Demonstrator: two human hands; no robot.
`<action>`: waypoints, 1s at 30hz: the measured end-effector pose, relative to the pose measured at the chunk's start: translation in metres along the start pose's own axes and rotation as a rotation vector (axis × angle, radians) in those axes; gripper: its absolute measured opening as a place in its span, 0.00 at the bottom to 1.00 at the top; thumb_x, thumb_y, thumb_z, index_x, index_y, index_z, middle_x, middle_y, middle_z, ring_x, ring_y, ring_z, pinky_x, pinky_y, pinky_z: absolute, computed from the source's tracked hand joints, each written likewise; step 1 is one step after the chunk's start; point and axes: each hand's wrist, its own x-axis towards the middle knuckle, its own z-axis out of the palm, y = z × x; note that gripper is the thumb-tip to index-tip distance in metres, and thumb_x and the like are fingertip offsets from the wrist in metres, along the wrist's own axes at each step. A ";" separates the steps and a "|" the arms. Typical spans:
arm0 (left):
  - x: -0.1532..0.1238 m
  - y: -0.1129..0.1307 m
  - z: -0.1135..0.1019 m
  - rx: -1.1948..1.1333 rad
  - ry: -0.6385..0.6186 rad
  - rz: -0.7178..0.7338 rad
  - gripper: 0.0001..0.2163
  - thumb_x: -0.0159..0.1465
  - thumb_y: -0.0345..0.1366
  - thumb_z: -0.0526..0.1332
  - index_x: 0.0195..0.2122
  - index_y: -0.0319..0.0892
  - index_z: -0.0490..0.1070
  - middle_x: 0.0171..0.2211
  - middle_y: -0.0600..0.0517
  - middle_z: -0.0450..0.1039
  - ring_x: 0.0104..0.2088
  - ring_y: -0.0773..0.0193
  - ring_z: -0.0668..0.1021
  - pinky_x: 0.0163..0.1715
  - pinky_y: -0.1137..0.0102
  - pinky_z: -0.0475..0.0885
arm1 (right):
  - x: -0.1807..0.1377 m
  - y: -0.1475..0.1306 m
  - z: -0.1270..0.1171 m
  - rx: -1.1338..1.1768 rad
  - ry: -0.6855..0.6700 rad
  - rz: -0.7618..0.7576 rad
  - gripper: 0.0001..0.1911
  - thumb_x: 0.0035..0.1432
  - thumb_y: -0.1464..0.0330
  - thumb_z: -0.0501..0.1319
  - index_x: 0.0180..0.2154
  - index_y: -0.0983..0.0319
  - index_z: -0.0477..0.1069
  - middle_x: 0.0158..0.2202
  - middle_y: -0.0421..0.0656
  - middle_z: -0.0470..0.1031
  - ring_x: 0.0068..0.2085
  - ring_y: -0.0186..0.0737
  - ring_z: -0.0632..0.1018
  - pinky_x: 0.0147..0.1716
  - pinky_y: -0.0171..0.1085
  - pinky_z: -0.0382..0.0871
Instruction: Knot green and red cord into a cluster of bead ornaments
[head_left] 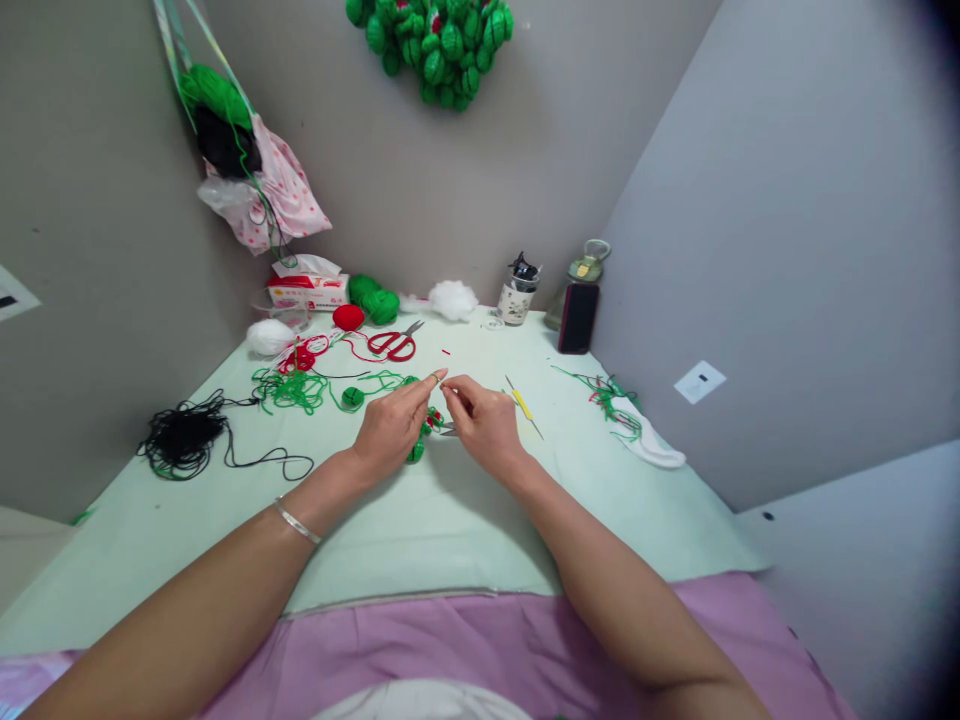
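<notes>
My left hand [394, 425] and my right hand [484, 425] meet fingertip to fingertip over the middle of the table. The right thumb and forefinger are pinched together, and the left fingers are pressed close. Whatever is between them is too small to make out. Just below and partly behind the left hand are a green crocheted ball [415, 451] and a small red-and-green piece [434, 418]. Grey scissor blades [448, 430] show between the hands. Left of them lies another green crocheted ball [352, 398]. A yellow-handled crochet hook [523, 404] rests to the right.
Black yarn [184, 437] and loose green yarn [296, 391] lie at left. Red-handled scissors [394, 345], a red yarn ball [348, 318], green yarn [375, 300] and white stuffing [453, 300] are farther back. A phone [578, 318] stands upright; yarn scraps [611, 400] lie at right.
</notes>
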 end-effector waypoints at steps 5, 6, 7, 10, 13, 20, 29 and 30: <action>0.000 0.000 0.001 0.046 -0.010 0.008 0.21 0.71 0.31 0.47 0.63 0.41 0.66 0.43 0.46 0.78 0.37 0.62 0.78 0.40 0.68 0.72 | 0.001 0.002 -0.001 0.044 -0.043 0.024 0.12 0.65 0.66 0.53 0.36 0.60 0.75 0.18 0.34 0.64 0.20 0.31 0.61 0.26 0.32 0.53; 0.000 -0.001 0.001 0.064 -0.015 0.010 0.21 0.71 0.31 0.47 0.63 0.41 0.66 0.41 0.47 0.78 0.36 0.62 0.77 0.39 0.68 0.71 | 0.002 0.002 -0.001 0.062 -0.056 0.033 0.11 0.64 0.66 0.53 0.36 0.60 0.74 0.18 0.34 0.63 0.20 0.31 0.60 0.25 0.32 0.52; 0.000 -0.001 0.001 0.085 -0.020 0.013 0.21 0.71 0.31 0.47 0.63 0.41 0.66 0.39 0.47 0.78 0.35 0.62 0.77 0.38 0.68 0.71 | 0.002 0.003 -0.001 0.077 -0.068 0.037 0.11 0.64 0.67 0.54 0.36 0.60 0.74 0.18 0.34 0.62 0.20 0.31 0.60 0.25 0.32 0.52; 0.000 -0.001 0.002 0.139 -0.020 0.037 0.20 0.72 0.33 0.47 0.62 0.41 0.66 0.35 0.48 0.75 0.35 0.62 0.76 0.38 0.68 0.70 | 0.004 0.004 -0.001 0.105 -0.092 0.044 0.11 0.63 0.67 0.54 0.35 0.60 0.74 0.18 0.34 0.61 0.20 0.31 0.59 0.26 0.32 0.52; 0.001 0.001 0.002 0.184 -0.005 0.057 0.19 0.73 0.35 0.46 0.61 0.41 0.67 0.38 0.47 0.73 0.39 0.60 0.75 0.40 0.67 0.70 | 0.005 0.006 0.000 0.154 -0.108 0.063 0.11 0.63 0.67 0.54 0.34 0.61 0.74 0.18 0.34 0.62 0.21 0.31 0.60 0.26 0.32 0.53; 0.003 0.003 0.000 0.204 0.050 0.108 0.18 0.72 0.34 0.47 0.58 0.40 0.69 0.53 0.41 0.69 0.51 0.54 0.72 0.49 0.61 0.70 | 0.008 0.008 -0.001 0.286 -0.143 0.117 0.11 0.62 0.66 0.55 0.32 0.62 0.74 0.19 0.34 0.62 0.22 0.31 0.61 0.26 0.32 0.53; 0.002 -0.001 0.001 0.284 0.032 0.107 0.19 0.71 0.32 0.49 0.60 0.44 0.68 0.60 0.40 0.64 0.51 0.52 0.71 0.51 0.55 0.67 | 0.009 0.010 0.000 0.317 -0.175 0.131 0.12 0.61 0.65 0.55 0.34 0.63 0.75 0.20 0.35 0.62 0.23 0.31 0.60 0.26 0.32 0.53; 0.002 -0.001 0.002 0.289 0.025 0.106 0.19 0.71 0.32 0.49 0.60 0.44 0.68 0.61 0.40 0.64 0.51 0.52 0.71 0.50 0.55 0.67 | 0.010 0.011 0.000 0.323 -0.184 0.131 0.12 0.61 0.65 0.55 0.34 0.63 0.75 0.20 0.35 0.62 0.23 0.31 0.60 0.26 0.32 0.53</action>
